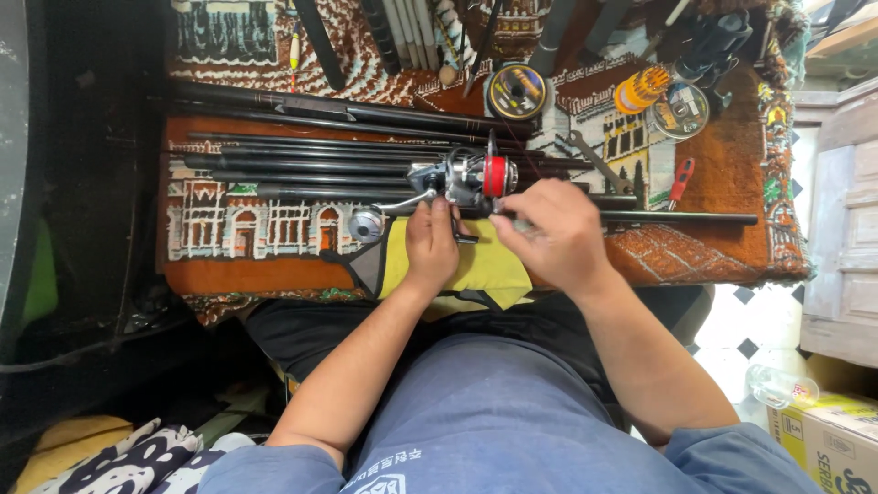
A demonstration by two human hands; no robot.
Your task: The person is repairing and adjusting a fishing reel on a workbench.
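A silver and black fishing reel [462, 178] with a red spool sits against a dark rod section on a patterned rug [274, 233]. My left hand [430, 245] grips the reel's foot and stem from below, fingers closed around it. My right hand [553, 233] is closed on a small part just right of the reel, where the dark rod [681, 218] runs off to the right. The reel's crank handle with its round knob [366, 222] sticks out to the left. A yellow cloth bag [485, 270] lies under both hands.
Several black rod sections [293, 160] lie side by side across the rug behind the reel. A line spool [517, 91], an orange spool [643, 89], a wrench [599, 163] and a red-handled tool [679, 180] lie farther back. A cardboard box [828, 444] stands on the floor at right.
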